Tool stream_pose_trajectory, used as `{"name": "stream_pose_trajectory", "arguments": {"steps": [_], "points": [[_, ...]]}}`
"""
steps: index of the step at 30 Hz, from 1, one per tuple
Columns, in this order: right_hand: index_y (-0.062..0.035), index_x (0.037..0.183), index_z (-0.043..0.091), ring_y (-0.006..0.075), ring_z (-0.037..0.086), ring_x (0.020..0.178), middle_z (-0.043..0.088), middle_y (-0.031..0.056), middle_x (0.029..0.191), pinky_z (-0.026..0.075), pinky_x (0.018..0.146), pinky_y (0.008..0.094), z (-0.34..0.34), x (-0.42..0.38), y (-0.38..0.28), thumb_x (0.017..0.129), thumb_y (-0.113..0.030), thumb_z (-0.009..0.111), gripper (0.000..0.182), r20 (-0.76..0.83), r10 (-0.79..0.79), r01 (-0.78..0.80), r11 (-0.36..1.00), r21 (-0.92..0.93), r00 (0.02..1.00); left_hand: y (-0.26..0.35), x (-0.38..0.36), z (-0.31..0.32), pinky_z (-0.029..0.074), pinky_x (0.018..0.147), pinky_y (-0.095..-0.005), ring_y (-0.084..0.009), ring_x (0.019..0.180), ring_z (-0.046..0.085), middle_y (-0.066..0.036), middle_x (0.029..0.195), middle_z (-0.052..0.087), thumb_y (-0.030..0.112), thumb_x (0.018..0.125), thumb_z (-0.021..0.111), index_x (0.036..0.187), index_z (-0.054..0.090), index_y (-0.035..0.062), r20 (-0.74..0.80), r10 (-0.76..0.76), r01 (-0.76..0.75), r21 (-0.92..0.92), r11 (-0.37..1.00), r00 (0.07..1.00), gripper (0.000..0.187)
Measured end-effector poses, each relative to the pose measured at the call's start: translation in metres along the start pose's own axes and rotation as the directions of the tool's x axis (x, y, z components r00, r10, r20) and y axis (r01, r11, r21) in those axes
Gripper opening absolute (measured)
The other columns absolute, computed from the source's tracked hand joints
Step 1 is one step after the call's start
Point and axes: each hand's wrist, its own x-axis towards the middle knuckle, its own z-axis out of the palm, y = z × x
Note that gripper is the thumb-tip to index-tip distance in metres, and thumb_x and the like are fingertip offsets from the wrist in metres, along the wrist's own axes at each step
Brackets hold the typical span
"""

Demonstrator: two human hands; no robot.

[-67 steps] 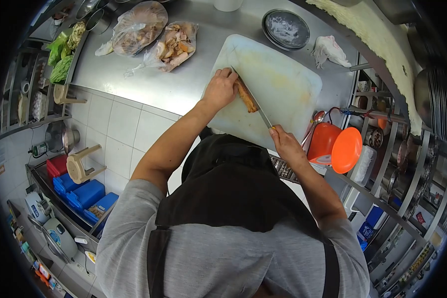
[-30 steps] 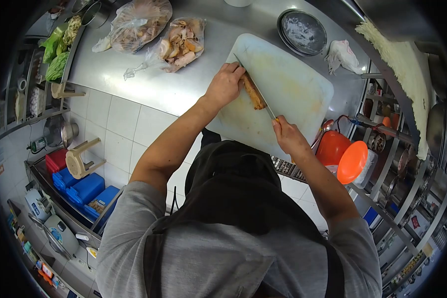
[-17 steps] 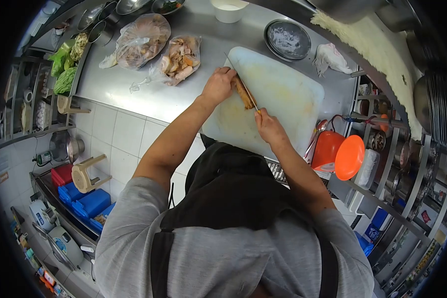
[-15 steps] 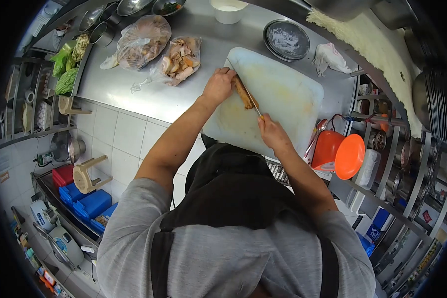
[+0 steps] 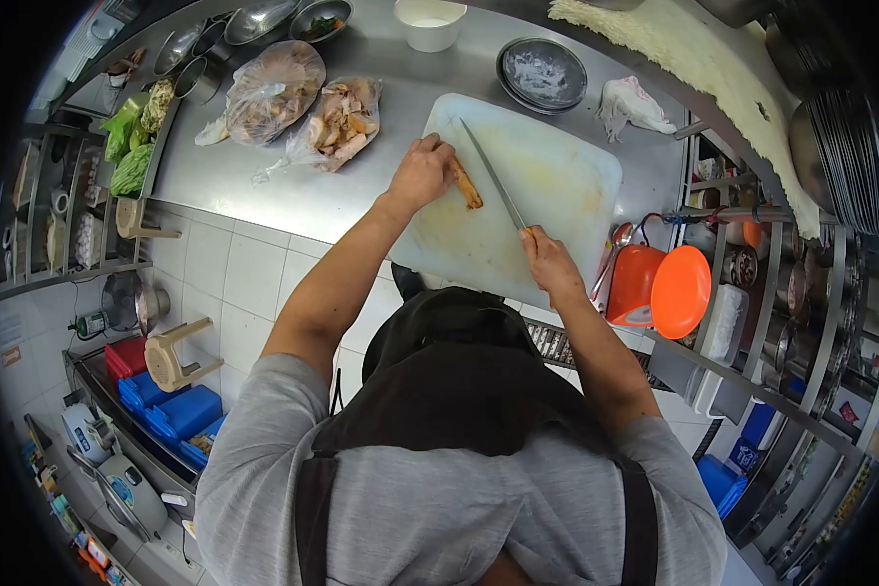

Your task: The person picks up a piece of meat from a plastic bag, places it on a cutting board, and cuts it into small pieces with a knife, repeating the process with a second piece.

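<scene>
A pale cutting board (image 5: 557, 186) lies on the steel counter in front of me. Over its left part, my left hand (image 5: 423, 172) has its fingers closed on a narrow, golden-brown piece of food (image 5: 467, 186), whose exact kind I cannot make out. The lower end sticks out past my fingertips; the upper end is hidden by them. My right hand (image 5: 549, 262) is wrapped round the handle of a long knife (image 5: 496, 179). The blade slants up and left across the board, just right of the food and apart from it.
Beyond my left hand lie two plastic bags of meat pieces (image 5: 275, 90) (image 5: 342, 122). Stacked dark bowls (image 5: 544, 75), a white tub (image 5: 430, 23) and a crumpled white cloth (image 5: 633, 105) stand behind the board. Orange containers (image 5: 681, 291) sit at its right.
The knife has moved right, away from the brown food, leaving a gap between them. My left hand stays on the food. The whole view has shifted slightly.
</scene>
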Motion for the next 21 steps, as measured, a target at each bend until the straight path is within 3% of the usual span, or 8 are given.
{"name": "stream_pose_trajectory", "arguments": {"steps": [4,6,9,13,17,19,20,21], "points": [[-0.0021,0.109,0.054,0.0501,0.062,0.086,0.065,0.0326,0.087,0.047,0.077,0.0576,0.006,-0.003,0.002,0.104,-0.041,0.037,0.043,0.002,-0.011,0.011,1.0,-0.012,1.0,-0.016,0.004,0.002,0.051,0.093,-0.0426,-0.0376,0.101,0.061,-0.017,0.108,0.064,0.007,0.075,0.074,0.105,0.066,0.0027,-0.052,0.061,-0.068,-0.129,0.989,0.997,0.032],[-0.0022,0.109,0.054,0.0501,0.062,0.087,0.065,0.0324,0.087,0.047,0.078,0.0577,0.007,-0.002,-0.001,0.104,-0.041,0.037,0.043,0.011,0.017,-0.017,1.0,0.0,1.0,-0.019,0.01,0.002,0.052,0.091,-0.0426,-0.0381,0.098,0.062,-0.016,0.102,0.064,0.006,0.074,0.073,0.103,0.067,0.0021,-0.006,0.049,-0.049,-0.198,0.979,0.999,0.03],[-0.0022,0.11,0.054,0.0502,0.061,0.088,0.065,0.0319,0.088,0.046,0.079,0.0576,0.01,0.001,0.004,0.104,-0.041,0.038,0.042,-0.008,0.02,-0.02,1.0,0.011,1.0,-0.021,0.019,0.004,0.051,0.091,-0.0424,-0.0361,0.099,0.062,-0.015,0.103,0.065,0.004,0.073,0.073,0.099,0.066,0.0029,0.038,0.082,-0.079,-0.078,0.994,0.996,0.027],[-0.0016,0.109,0.054,0.0505,0.061,0.089,0.065,0.0313,0.088,0.046,0.079,0.0576,0.013,-0.002,0.012,0.104,-0.04,0.039,0.041,-0.021,-0.042,0.041,0.998,-0.042,0.999,0.002,0.005,0.009,0.051,0.09,-0.0426,-0.0366,0.099,0.062,-0.016,0.103,0.065,0.004,0.072,0.073,0.098,0.066,0.0019,0.148,0.114,-0.098,-0.113,0.989,0.982,0.027],[-0.0014,0.108,0.054,0.0503,0.061,0.085,0.065,0.0308,0.085,0.046,0.076,0.0576,0.011,-0.016,0.016,0.103,-0.037,0.041,0.038,-0.007,-0.055,0.055,0.997,-0.052,0.998,0.019,-0.017,0.01,0.053,0.087,-0.0421,-0.0366,0.096,0.064,-0.018,0.102,0.065,0.005,0.074,0.073,0.097,0.066,0.002,0.076,0.081,-0.063,-0.217,0.974,0.994,0.025],[-0.002,0.109,0.055,0.0501,0.061,0.081,0.064,0.0297,0.08,0.046,0.072,0.0574,0.012,-0.024,0.018,0.103,-0.035,0.044,0.035,-0.05,-0.16,0.157,0.986,-0.052,0.986,0.024,-0.017,-0.005,0.053,0.084,-0.042,-0.0354,0.093,0.064,-0.018,0.099,0.065,0.009,0.078,0.071,0.097,0.066,0.0021,-0.058,0.032,-0.043,-0.197,0.98,0.998,0.022],[-0.002,0.109,0.055,0.0501,0.061,0.081,0.064,0.0297,0.08,0.046,0.072,0.0574,0.013,-0.028,0.018,0.103,-0.035,0.044,0.035,-0.048,-0.157,0.154,0.987,-0.051,0.987,0.027,-0.011,-0.013,0.053,0.084,-0.042,-0.0354,0.093,0.064,-0.018,0.099,0.065,0.009,0.078,0.071,0.097,0.066,0.0021,-0.056,0.03,-0.04,-0.199,0.979,0.998,0.022],[-0.0025,0.109,0.055,0.05,0.061,0.079,0.064,0.0292,0.078,0.046,0.071,0.0572,0.011,-0.033,0.015,0.103,-0.034,0.044,0.033,-0.04,-0.168,0.165,0.985,-0.057,0.985,0.03,0.001,-0.021,0.053,0.084,-0.0426,-0.0352,0.093,0.064,-0.017,0.097,0.066,0.01,0.078,0.07,0.095,0.066,0.0019,-0.152,-0.024,-0.009,-0.209,0.978,0.988,0.018]]}}
